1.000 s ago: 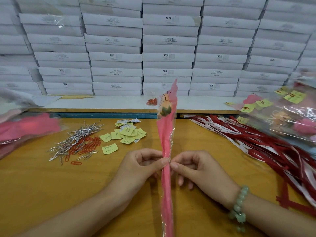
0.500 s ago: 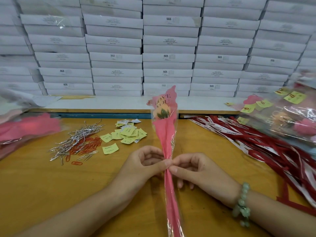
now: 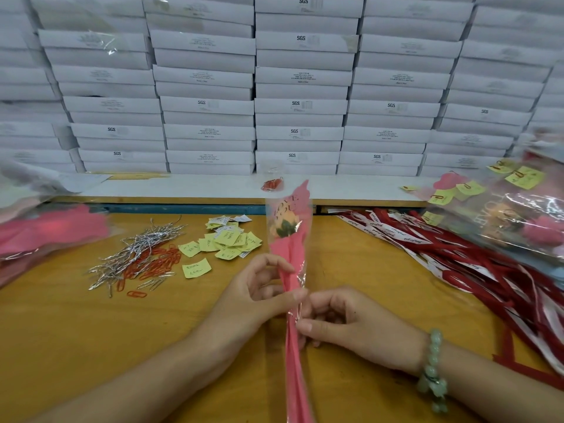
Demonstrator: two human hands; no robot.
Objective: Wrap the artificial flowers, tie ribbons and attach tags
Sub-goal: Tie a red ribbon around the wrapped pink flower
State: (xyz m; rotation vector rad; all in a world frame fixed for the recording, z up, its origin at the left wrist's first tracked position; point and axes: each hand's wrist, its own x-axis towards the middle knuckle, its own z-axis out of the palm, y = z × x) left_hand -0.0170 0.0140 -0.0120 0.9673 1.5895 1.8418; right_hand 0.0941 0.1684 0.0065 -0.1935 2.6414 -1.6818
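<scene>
An orange artificial flower (image 3: 285, 228) stands upright in a pink and clear cone wrapper (image 3: 292, 261) printed with "LOVE". My left hand (image 3: 259, 296) pinches the narrow part of the wrapper from the left. My right hand (image 3: 345, 323) pinches the same spot from the right, thumb and fingers against the clear film. The wrapper's long pink tail runs down to the bottom edge of the view. Red and white ribbons (image 3: 476, 264) lie in a heap on the right. Yellow paper tags (image 3: 227, 241) lie scattered behind my left hand.
Silver twist ties (image 3: 137, 254) and orange paper clips (image 3: 152, 265) lie on the wooden table (image 3: 61, 325) at left. Pink wrappers (image 3: 45, 230) are stacked far left, wrapped tagged flowers (image 3: 515, 221) far right. Stacked white boxes (image 3: 299, 87) form a wall behind.
The wrapped flower has turned, so its printed front now faces me, and it has tilted slightly. Both hands kept their pinch and shifted a little lower on the wrapper.
</scene>
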